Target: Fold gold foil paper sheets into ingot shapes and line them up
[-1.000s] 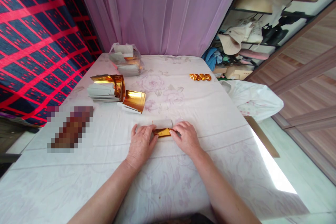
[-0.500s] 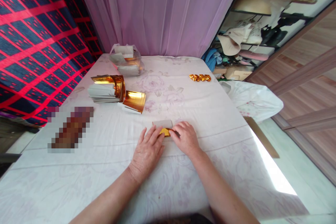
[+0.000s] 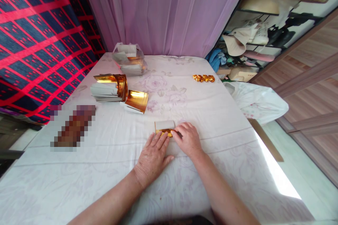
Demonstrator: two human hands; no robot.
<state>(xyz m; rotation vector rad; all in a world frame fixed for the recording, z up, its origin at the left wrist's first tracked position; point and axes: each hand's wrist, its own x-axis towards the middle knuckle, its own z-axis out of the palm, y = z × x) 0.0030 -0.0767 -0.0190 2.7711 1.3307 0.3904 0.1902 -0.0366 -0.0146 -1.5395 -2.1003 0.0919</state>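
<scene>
A small gold and white folded paper (image 3: 164, 127) lies on the white flowered cloth (image 3: 206, 112) in front of me. My left hand (image 3: 153, 156) lies flat on the cloth with its fingertips pressing the paper's near edge. From the right, my right hand (image 3: 188, 139) pinches the paper's right end with thumb and fingers. Most of the gold side is hidden under my fingers; the white flap shows behind them.
A stack of gold and white papers (image 3: 108, 88) and a loose gold sheet (image 3: 136, 100) lie at the left. A clear bag of papers (image 3: 128, 59) stands at the back. Folded gold pieces (image 3: 203, 78) lie far right. A blurred patch (image 3: 72, 126) covers something at the left.
My left hand slid to the right along the paper and now lies flatter, covering more of the gold. My right hand stayed at the paper's right end.
</scene>
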